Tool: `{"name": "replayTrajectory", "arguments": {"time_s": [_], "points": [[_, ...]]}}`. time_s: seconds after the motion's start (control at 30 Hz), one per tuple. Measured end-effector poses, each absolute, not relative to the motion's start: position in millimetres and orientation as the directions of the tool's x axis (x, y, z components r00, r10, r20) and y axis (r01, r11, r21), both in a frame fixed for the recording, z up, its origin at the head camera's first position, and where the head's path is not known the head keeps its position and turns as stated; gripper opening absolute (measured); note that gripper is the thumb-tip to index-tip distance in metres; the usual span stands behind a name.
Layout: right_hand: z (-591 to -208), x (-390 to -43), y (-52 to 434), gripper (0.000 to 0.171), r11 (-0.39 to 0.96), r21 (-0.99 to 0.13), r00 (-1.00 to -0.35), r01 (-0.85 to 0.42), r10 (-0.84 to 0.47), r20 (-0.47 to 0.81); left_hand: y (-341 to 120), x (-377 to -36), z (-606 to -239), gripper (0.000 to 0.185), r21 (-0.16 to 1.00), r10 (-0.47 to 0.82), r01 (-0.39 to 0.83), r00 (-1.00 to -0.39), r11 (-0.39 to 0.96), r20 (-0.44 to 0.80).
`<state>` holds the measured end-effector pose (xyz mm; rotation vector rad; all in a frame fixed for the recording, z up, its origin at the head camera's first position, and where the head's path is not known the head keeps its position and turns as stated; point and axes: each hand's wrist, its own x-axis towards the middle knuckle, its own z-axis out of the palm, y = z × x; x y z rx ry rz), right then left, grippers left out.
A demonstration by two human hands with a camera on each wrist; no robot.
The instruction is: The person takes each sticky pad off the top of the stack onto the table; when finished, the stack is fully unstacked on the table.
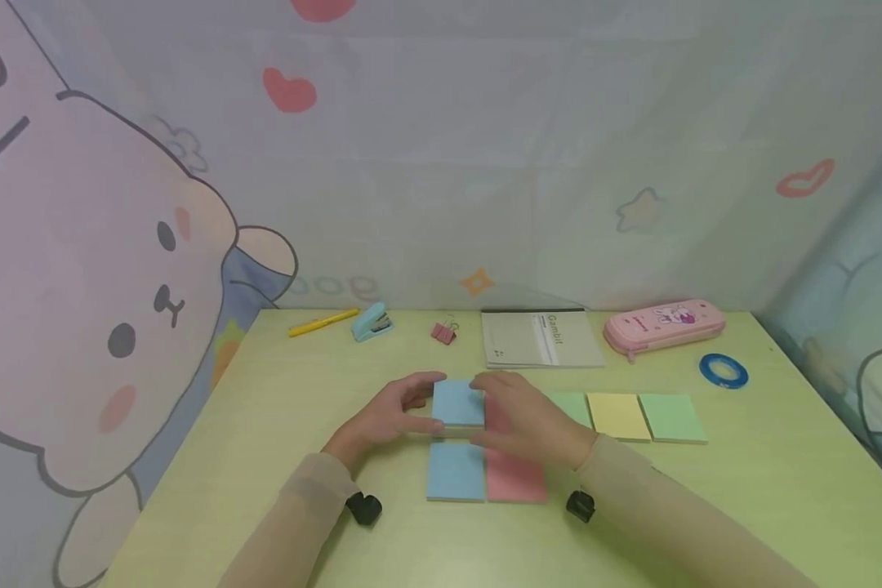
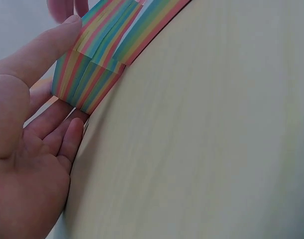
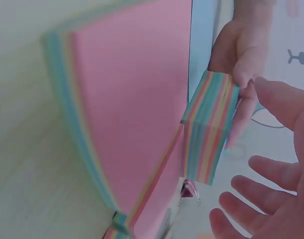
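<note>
While the left hand (image 1: 385, 418) curls its fingers round the left edge of a blue-topped sticky-note pad (image 1: 459, 403), lifted just above the blue and pink pads on the desk (image 1: 279, 408), the right hand (image 1: 532, 420) hovers beside it, fingers spread and slack. Judging by this, the pad is mid-placement; the next move calls for squaring it against its neighbours.

I can read only "Gambit" printed along the cover of the grey notebook (image 1: 540, 339) lying ahead of me; its smaller print is too blurred.
</note>
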<state>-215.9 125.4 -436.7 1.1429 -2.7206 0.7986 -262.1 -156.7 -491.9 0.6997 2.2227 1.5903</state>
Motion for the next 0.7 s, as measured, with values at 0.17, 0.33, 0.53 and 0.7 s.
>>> {"name": "replayTrajectory", "arguments": {"time_s": [0.17,0.33,0.53,0.7], "points": [[-444.4,-227.9,112.9,0.078,0.628,-0.433,-0.741,-0.647,-0.653,0.160,-155.1,-261.7,-494.0,0.078,0.941,0.565,0.210,-0.825,0.266,0.024],[-450.0,-234.6,106.1,0.077,0.651,-0.407,-0.749,-0.640,-0.647,0.144,-155.0,-260.0,-493.4,0.078,0.934,0.568,0.219,-0.823,0.282,0.022],[-451.5,-239.6,104.4,0.066,0.649,-0.369,-0.739,-0.666,-0.643,0.203,-156.4,-260.5,-493.1,0.086,0.922,0.575,0.231,-0.818,0.309,0.012],[-450.9,-242.1,110.6,0.064,0.631,-0.365,-0.726,-0.684,-0.638,0.258,-157.7,-264.4,-496.1,0.087,0.913,0.571,0.238,-0.821,0.332,0.006]]}}
